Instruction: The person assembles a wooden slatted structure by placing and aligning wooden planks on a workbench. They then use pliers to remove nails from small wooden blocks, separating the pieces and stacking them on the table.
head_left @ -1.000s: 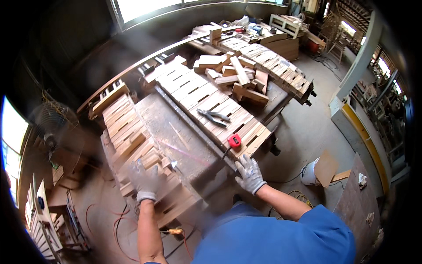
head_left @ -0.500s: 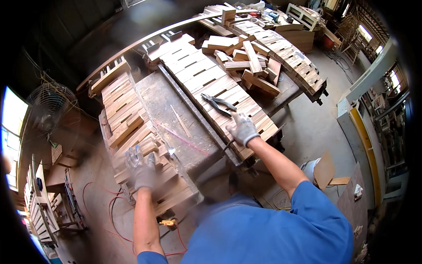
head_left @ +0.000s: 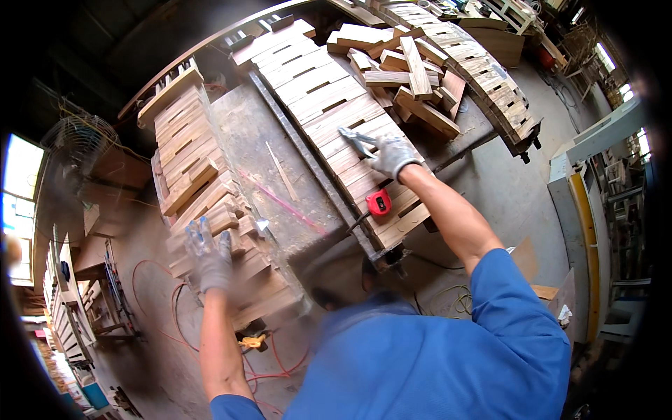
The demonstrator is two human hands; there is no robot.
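Gloved in grey, my right hand (head_left: 395, 155) is closed round the handles of a pair of pliers (head_left: 355, 141), whose jaws point to the far left over the middle row of wood blocks (head_left: 336, 120). A red tape measure (head_left: 379, 203) lies on that row, nearer to me than the hand. My left hand (head_left: 210, 257), also gloved, is open with fingers apart on the near part of the left row of wood pieces (head_left: 183, 157). Some pieces there sit raised and uneven. The fingertips' exact contact is blurred.
A heap of loose wood blocks (head_left: 413, 77) lies between the middle row and the right row (head_left: 483, 66). Thin wood strips (head_left: 281, 171) and sawdust lie on the bench top (head_left: 245, 122). A red hose (head_left: 280, 371) and a yellow tool (head_left: 253, 342) are low at the left.
My right hand has moved away from me to the pliers and taken hold of their handles. The red tape measure now shows where that hand was. My left hand stays on the left row.
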